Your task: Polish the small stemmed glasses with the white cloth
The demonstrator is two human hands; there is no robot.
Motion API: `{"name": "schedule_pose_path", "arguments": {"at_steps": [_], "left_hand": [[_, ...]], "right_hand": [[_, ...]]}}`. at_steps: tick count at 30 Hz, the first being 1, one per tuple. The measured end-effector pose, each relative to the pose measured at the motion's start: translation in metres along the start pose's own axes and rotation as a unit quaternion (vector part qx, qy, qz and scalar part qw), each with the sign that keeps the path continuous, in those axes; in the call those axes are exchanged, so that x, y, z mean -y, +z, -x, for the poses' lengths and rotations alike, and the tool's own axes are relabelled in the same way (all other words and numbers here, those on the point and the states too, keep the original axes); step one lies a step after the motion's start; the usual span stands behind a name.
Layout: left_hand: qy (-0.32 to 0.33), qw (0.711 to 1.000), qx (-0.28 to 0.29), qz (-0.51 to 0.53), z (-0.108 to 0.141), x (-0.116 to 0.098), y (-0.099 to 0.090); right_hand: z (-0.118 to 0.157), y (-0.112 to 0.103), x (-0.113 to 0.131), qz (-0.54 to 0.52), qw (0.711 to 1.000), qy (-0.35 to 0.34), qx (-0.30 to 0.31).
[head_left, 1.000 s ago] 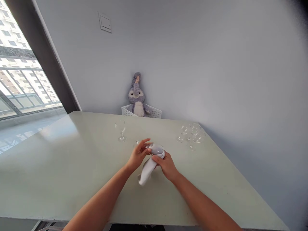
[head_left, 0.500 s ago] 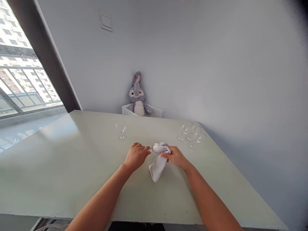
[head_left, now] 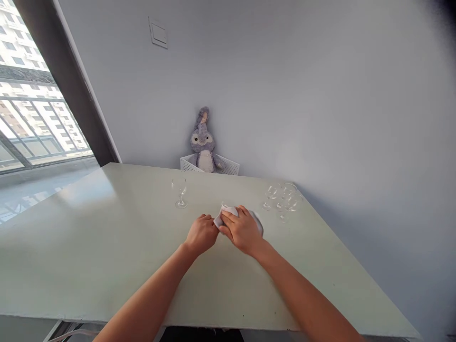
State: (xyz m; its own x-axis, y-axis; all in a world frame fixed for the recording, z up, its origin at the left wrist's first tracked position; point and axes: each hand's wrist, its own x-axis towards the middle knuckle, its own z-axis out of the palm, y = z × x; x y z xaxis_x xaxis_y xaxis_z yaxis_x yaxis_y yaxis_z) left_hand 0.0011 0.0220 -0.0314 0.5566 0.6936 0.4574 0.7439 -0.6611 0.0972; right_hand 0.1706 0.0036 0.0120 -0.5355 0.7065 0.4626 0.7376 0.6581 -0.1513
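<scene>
Over the middle of the table, my left hand (head_left: 202,233) is closed, fingers curled round the stem end of a goblet that is now hidden by the hands and cloth. My right hand (head_left: 244,231) presses a white cloth (head_left: 257,221) over the goblet's bowl from above, its fingers wrapped round it and pointing left. The two hands nearly touch. Beyond my left hand, a clear stemmed glass (head_left: 181,194) stands upright.
Several clear stemmed glasses (head_left: 292,203) stand grouped near the right edge of the pale table (head_left: 107,247). Behind the far edge, a grey plush rabbit (head_left: 204,147) sits in a white perforated basket (head_left: 230,166) against the wall. A window is at left.
My right hand has moved left and turned palm down over the goblet. The cloth, which hung down below the hand, is now bunched around the bowl. My left hand has barely moved.
</scene>
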Motion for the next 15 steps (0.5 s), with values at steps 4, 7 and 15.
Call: {"name": "schedule_pose_path", "arguments": {"at_steps": [4, 7, 15], "left_hand": [[0.016, 0.999, -0.031, 0.011, 0.002, -0.005, 0.004], [-0.027, 0.999, -0.032, 0.026, 0.003, -0.009, 0.006], [-0.149, 0.982, -0.031, 0.115, 0.005, -0.013, 0.009]], "right_hand": [[-0.020, -0.004, -0.026, -0.142, 0.973, 0.175, 0.049], [-0.036, -0.004, -0.044, -0.376, 0.877, 0.292, 0.059], [-0.030, 0.002, -0.048, -0.611, 0.710, 0.349, -0.023]]}}
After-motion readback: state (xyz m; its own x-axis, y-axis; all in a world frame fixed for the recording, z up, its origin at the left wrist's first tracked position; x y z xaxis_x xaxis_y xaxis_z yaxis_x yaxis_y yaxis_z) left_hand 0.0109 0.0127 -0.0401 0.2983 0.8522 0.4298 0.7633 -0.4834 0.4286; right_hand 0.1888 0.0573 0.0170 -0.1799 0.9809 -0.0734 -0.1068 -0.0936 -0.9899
